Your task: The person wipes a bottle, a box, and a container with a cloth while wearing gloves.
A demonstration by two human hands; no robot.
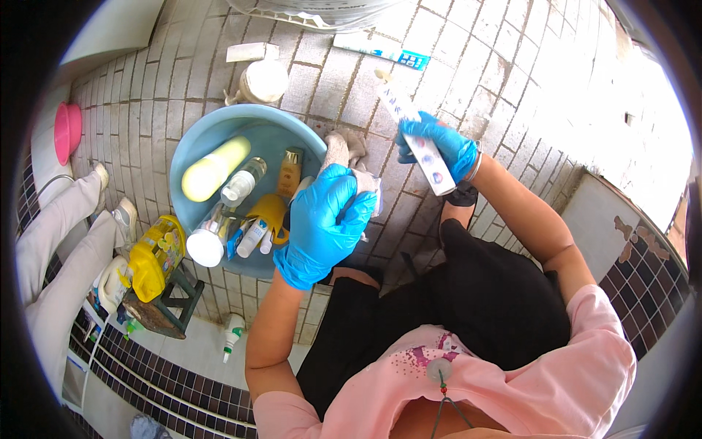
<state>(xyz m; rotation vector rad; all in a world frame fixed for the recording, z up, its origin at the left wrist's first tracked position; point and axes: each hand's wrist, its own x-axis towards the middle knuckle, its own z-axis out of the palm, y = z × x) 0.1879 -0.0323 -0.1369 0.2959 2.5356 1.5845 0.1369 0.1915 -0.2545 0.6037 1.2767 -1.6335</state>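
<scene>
My left hand, in a blue glove, grips a greyish cloth at the right rim of a round blue basin. A bit of clear plastic shows at its fingertips. My right hand, also gloved, holds a long white printed tube over the floor, slightly blurred. Inside the basin lie a pale yellow bottle, a clear bottle, an amber bottle with a gold cap, a clear container with a white lid, and a yellow cup with several small tubes.
Beyond the basin, a white-topped jar, a small white box and a blue-and-white tube lie on floor tiles. Leftward are another person's legs, a pink basin and a stool bearing a yellow jug.
</scene>
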